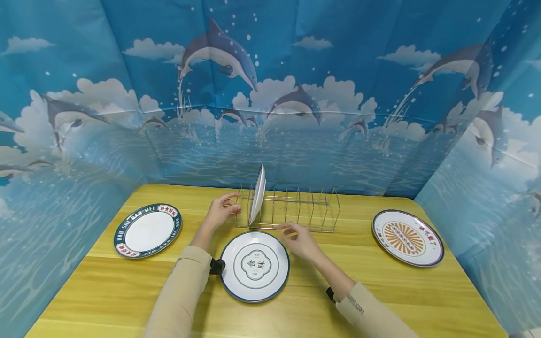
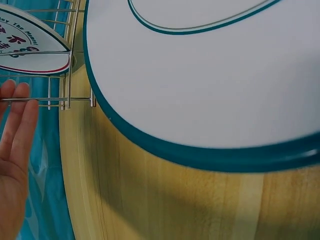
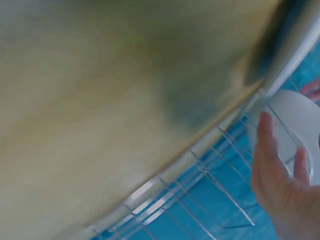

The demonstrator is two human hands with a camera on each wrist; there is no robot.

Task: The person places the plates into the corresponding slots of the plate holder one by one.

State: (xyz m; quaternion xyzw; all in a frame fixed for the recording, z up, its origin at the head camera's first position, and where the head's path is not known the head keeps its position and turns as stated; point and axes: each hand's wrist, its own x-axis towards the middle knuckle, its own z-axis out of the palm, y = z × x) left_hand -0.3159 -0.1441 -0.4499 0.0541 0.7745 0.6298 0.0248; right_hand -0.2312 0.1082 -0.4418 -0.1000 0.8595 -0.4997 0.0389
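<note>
A plate (image 1: 257, 195) stands on edge, tilted slightly, in the left part of a wire dish rack (image 1: 304, 228). My left hand (image 1: 221, 210) is at the rack's left end, fingers loosely bent; in the left wrist view its fingertips (image 2: 31, 107) overlap a rack wire, and contact cannot be told. My right hand (image 1: 299, 240) hovers by the rack's front, holding nothing, thumb and fingers apart in the right wrist view. Between my forearms a white plate with a blue rim (image 1: 253, 293) lies flat, its centre marked with characters.
A green-rimmed plate (image 1: 148, 232) lies at the left of the wooden table (image 1: 338, 300). Another plate with an orange sunburst (image 1: 405, 238) lies at the right. A dolphin-printed curtain (image 1: 270, 141) hangs behind the table and along both sides.
</note>
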